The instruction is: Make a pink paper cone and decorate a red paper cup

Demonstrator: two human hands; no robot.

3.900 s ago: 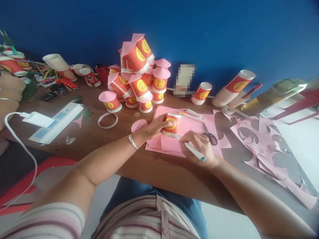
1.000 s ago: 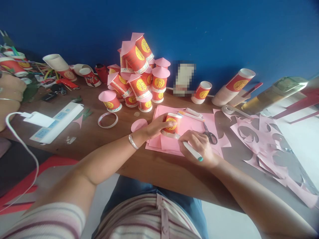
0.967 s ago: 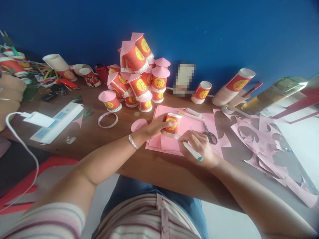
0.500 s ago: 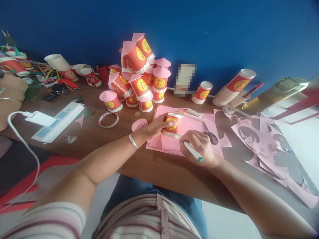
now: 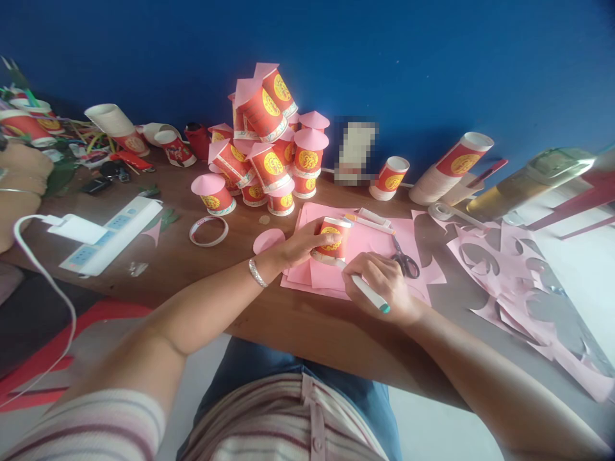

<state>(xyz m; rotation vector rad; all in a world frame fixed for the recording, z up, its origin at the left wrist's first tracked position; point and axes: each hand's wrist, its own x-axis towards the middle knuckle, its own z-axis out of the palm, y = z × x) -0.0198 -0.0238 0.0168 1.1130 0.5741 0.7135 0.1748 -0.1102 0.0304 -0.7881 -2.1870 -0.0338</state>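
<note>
My left hand (image 5: 307, 245) grips a red paper cup (image 5: 330, 232) with a gold emblem, thumb across its front. The cup has a pale band along its lower edge. In my right hand (image 5: 377, 282) is a white marker (image 5: 369, 293) with a green end, its tip at the cup's lower band. Both hands are over a stack of pink paper (image 5: 379, 246). Scissors (image 5: 406, 261) with dark handles and further markers (image 5: 372, 219) lie on this paper. A pink paper disc (image 5: 269, 241) rests beside my left wrist.
Several red cups with pink cone roofs (image 5: 264, 109) are piled against the blue wall. A tape roll (image 5: 208, 231) and a power strip (image 5: 113, 234) lie left. Pink paper scraps (image 5: 519, 288), a cup stack (image 5: 451, 168) and a bottle (image 5: 528, 182) are right. Another person's arm (image 5: 22, 186) shows far left.
My right hand and the marker have shifted slightly left along the cup's lower edge. My left hand keeps its hold on the cup.
</note>
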